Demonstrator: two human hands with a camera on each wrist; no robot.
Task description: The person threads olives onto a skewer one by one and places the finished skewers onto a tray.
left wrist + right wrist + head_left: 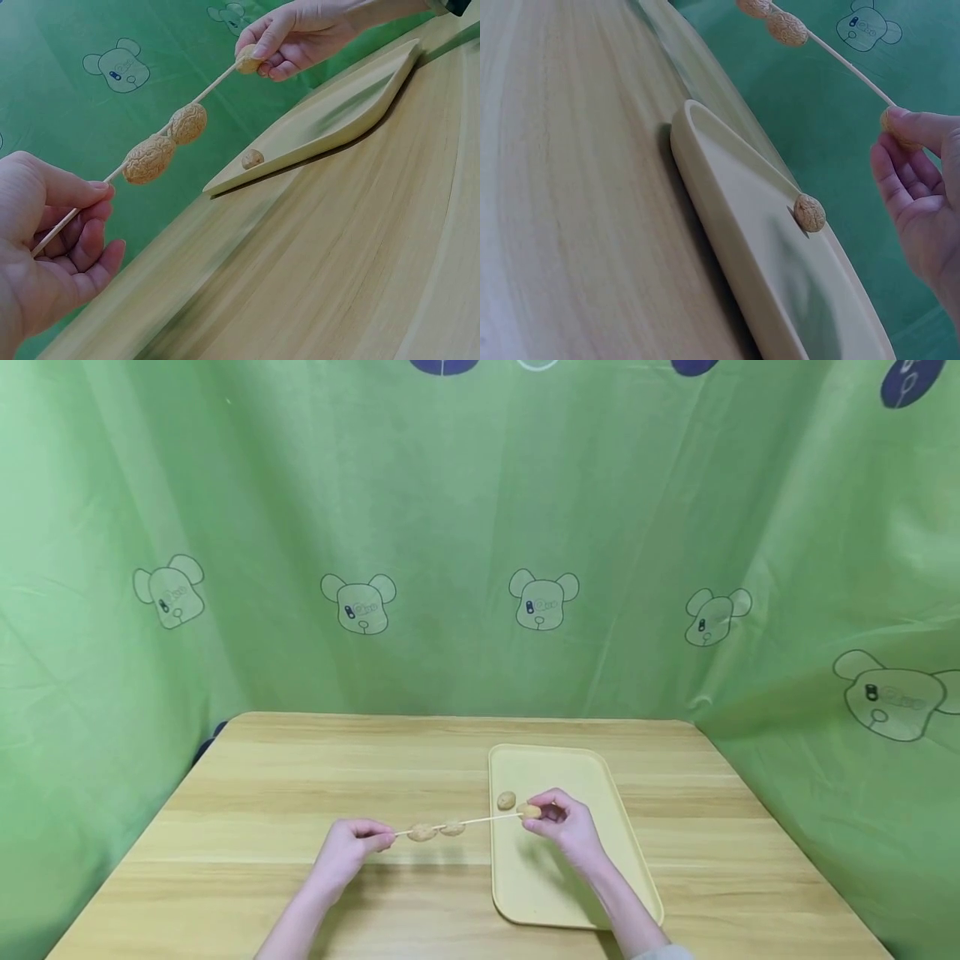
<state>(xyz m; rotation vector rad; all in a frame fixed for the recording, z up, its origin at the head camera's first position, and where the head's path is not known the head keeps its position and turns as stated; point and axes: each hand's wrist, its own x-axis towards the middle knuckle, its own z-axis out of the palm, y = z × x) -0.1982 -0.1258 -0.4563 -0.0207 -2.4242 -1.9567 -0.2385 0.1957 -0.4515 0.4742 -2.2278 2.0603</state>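
My left hand [352, 847] [56, 247] pinches the near end of a thin wooden skewer [487, 819] [214, 84] [847, 66], held level above the wooden table [300, 793]. Two tan wrinkled balls [437, 831] [166, 142] [776, 21] are threaded on it near that hand. My right hand [558, 818] [300, 34] [922, 180] pinches a third ball [529, 812] [247, 60] at the skewer's tip, over the yellow tray [570, 893] [337, 112] [735, 195]. One loose ball [506, 800] [252, 158] [809, 212] lies on the tray.
Green cloth printed with cartoon bear heads [543, 600] hangs close behind and on both sides of the table. The tray sits right of centre, near the front edge.
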